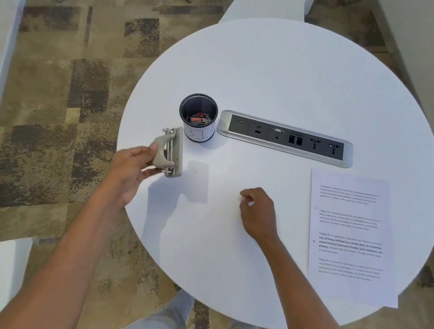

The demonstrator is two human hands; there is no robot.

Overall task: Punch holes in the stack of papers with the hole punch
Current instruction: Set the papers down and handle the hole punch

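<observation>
A grey-beige hole punch (171, 152) is lifted above the left edge of the round white table (298, 77), tilted on its side. My left hand (130, 169) grips its handle. My right hand (257, 210) rests on the table near the middle with its fingers curled and nothing in them. The stack of printed papers (351, 234) lies flat at the right side of the table, its near corner reaching past the rim, well apart from both hands.
A dark mesh pen cup (198, 117) with small items inside stands just behind the punch. A silver socket panel (287, 139) is set into the table to its right. White chairs stand behind the table and at the lower left.
</observation>
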